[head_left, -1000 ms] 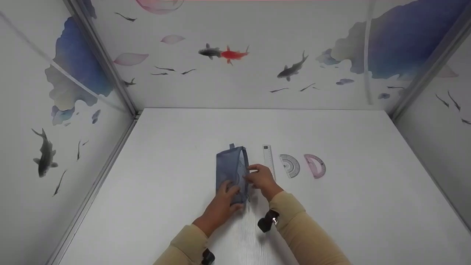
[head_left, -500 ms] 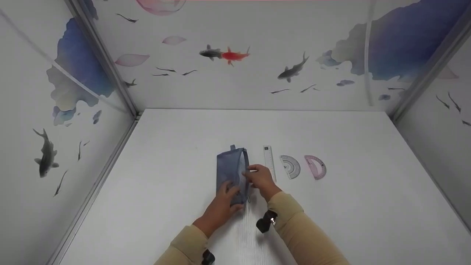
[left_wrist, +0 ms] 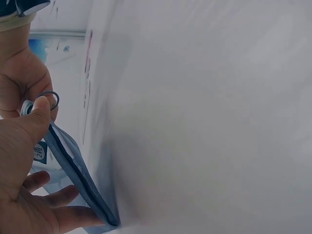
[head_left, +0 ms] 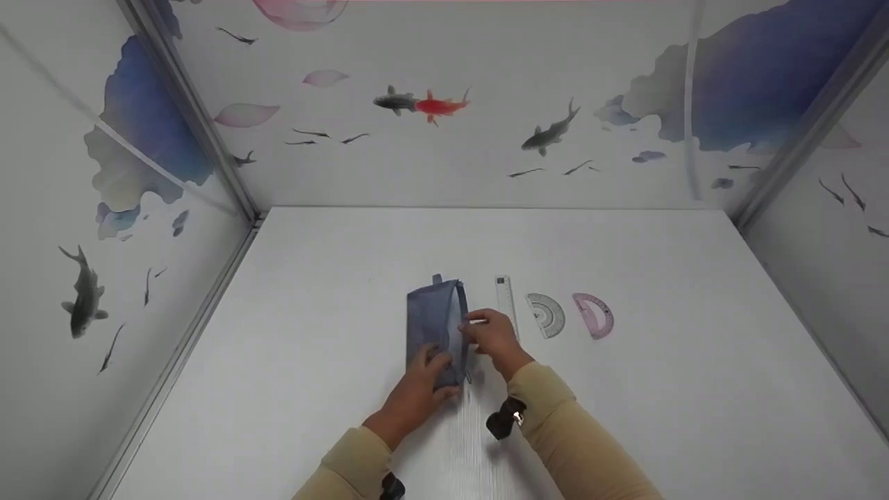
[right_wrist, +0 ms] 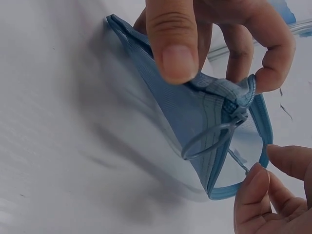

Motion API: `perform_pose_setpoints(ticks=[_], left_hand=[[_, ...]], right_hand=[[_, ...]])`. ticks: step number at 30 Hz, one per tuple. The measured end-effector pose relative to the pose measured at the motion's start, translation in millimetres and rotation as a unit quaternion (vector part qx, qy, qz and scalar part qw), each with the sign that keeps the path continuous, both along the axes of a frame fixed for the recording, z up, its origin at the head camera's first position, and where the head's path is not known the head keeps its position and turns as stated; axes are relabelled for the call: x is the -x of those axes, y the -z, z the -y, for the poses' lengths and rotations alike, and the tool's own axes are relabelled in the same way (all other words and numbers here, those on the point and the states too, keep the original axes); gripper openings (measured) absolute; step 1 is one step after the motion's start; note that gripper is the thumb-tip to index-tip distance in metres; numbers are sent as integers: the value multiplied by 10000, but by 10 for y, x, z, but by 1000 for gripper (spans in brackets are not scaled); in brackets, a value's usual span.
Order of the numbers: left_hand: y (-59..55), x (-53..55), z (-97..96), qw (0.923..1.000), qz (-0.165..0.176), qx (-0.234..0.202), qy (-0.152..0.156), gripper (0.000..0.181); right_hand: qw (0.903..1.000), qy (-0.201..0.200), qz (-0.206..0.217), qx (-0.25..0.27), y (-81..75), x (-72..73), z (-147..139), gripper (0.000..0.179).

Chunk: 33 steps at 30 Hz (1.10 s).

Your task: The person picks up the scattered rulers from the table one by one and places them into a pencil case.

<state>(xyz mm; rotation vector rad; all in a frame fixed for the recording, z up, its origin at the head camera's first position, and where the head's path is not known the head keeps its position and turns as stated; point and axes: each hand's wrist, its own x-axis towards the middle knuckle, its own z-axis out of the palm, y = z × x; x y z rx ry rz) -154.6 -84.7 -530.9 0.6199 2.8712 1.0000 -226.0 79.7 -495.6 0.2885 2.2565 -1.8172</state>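
Observation:
A blue mesh zip pouch [head_left: 427,316] lies lengthwise on the white table, its unzipped mouth gaping along the right side. My left hand [head_left: 411,392] grips its near end, thumb at the corner and fingers spread over the fabric. At the mouth's right edge, my right hand [head_left: 494,337] pinches the zipper border between thumb and fingers. The right wrist view shows a looped zipper pull [right_wrist: 209,141] hanging at the pouch's end. A printed label [left_wrist: 41,152] appears through the fabric in the left wrist view. The pouch's contents, if any, cannot be made out.
To the right of the pouch lie a clear ruler [head_left: 505,298], partly behind my right hand, a clear protractor [head_left: 547,316] and a pink protractor [head_left: 601,321]. Walls painted with fish enclose the table [head_left: 333,278] at the back and sides.
Both hands keep their place on the pouch. My right fingertips have shifted slightly forward along the mouth's edge, and the inside of the mouth looks smoother.

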Motion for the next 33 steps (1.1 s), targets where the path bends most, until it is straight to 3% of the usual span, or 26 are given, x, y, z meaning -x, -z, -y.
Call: perform_pose_setpoints(ticks=[16,33], left_hand=[[8,-6,-36,9999,-39,99,-31,49],[42,-13,-56,9997,-1,189,-128,51]], right_hand=[[9994,-49,-260,-223,22,29,-141,31],[9975,-152,-386,-574,-65,43,-311,34]])
